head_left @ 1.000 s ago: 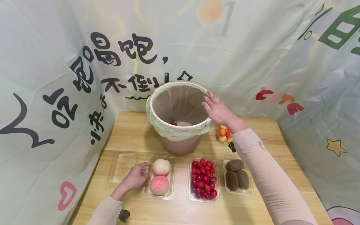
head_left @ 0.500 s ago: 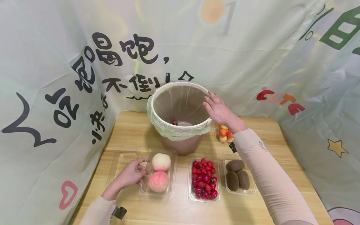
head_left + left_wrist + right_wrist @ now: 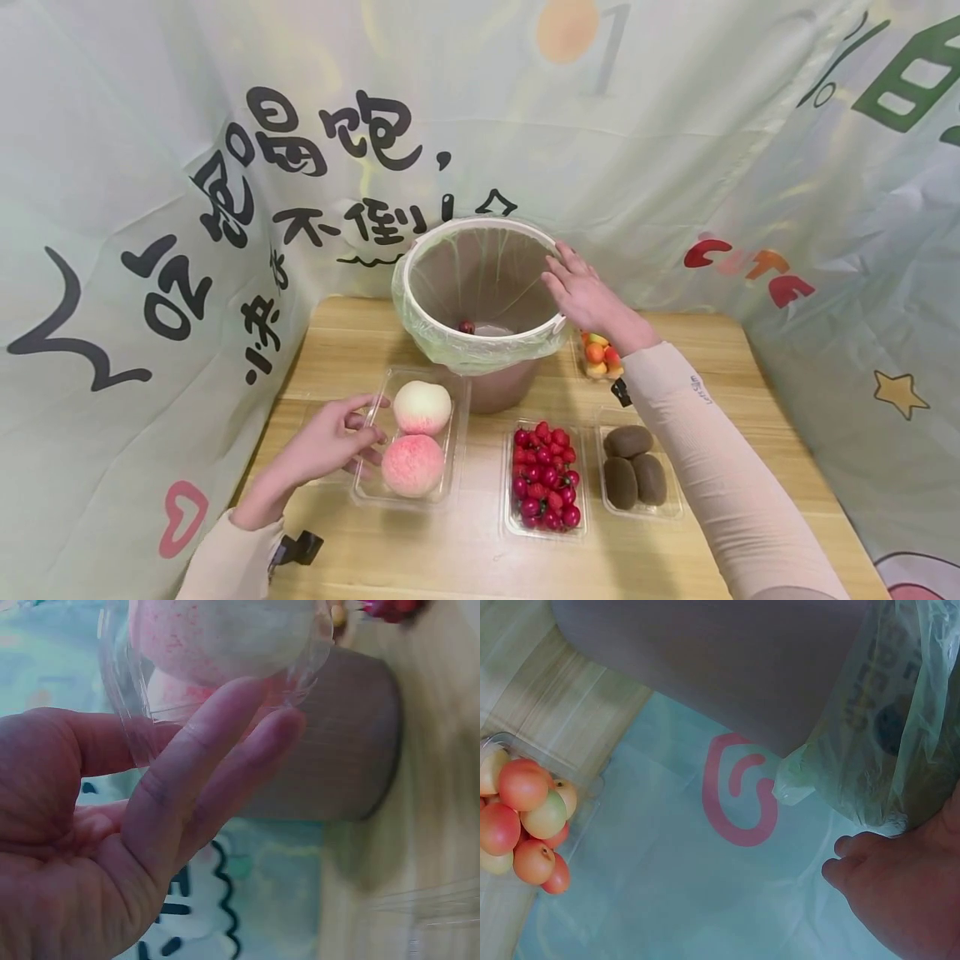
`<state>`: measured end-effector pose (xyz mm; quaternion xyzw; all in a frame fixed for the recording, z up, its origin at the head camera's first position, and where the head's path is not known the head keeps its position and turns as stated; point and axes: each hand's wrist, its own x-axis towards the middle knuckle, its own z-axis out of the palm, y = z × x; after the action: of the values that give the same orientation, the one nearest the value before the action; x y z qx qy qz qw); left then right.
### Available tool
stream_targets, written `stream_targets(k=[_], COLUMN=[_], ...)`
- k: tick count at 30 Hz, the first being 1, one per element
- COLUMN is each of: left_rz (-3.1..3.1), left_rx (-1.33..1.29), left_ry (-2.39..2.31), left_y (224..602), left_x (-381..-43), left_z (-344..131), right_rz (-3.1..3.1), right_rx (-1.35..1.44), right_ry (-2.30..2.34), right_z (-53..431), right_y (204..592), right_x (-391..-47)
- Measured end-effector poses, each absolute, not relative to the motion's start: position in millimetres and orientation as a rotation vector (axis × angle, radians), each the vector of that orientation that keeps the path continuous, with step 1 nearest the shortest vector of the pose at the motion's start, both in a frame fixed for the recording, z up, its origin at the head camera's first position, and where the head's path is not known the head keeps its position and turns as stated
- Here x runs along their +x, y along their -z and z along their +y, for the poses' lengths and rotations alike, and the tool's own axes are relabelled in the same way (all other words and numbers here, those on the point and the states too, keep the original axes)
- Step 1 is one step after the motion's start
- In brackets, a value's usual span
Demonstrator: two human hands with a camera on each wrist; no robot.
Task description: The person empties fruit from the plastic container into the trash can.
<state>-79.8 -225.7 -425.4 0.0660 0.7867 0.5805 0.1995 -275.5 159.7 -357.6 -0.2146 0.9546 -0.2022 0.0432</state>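
Note:
My left hand (image 3: pixel 333 437) grips the left edge of a clear plastic box (image 3: pixel 405 502) between thumb and fingers. It is lifted off the table and holds two peaches (image 3: pixel 414 467), one pink and one pale. In the left wrist view the thumb and fingers (image 3: pixel 191 776) pinch the box's wall, with a peach (image 3: pixel 225 637) behind it. My right hand (image 3: pixel 588 292) rests on the right rim of a brown bin (image 3: pixel 480 387), fingers fairly straight. A pale green bag (image 3: pixel 472 354) lines the bin and folds over its white rim. Inside lies a small dark red fruit (image 3: pixel 467 327).
Right of the peaches stand a clear box of strawberries and cherries (image 3: pixel 546 479) and a box of kiwis (image 3: pixel 633 467). Small orange-red fruits (image 3: pixel 597 354) sit in a box behind my right forearm. A clear tray (image 3: pixel 300 467) lies at the left. Printed cloth (image 3: pixel 637 167) walls the table.
My left hand has raised the peach box off the table and moved it slightly left and toward the bin. My right hand stays on the bin's rim.

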Motion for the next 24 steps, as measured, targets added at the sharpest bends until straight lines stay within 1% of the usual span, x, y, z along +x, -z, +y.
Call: stream_targets(k=[13, 24], left_rz=[2.191, 2.247], left_rx=[0.251, 0.212], left_ry=[-1.623, -1.627], left_y=[367, 330], left_x=[-85, -108], left_z=[-238, -244], right_rz=[2.914, 2.919], right_rx=[-0.658, -0.658], right_ry=[0.631, 0.622], right_z=[160, 161], right_y=[357, 359], right_x=[-276, -277])
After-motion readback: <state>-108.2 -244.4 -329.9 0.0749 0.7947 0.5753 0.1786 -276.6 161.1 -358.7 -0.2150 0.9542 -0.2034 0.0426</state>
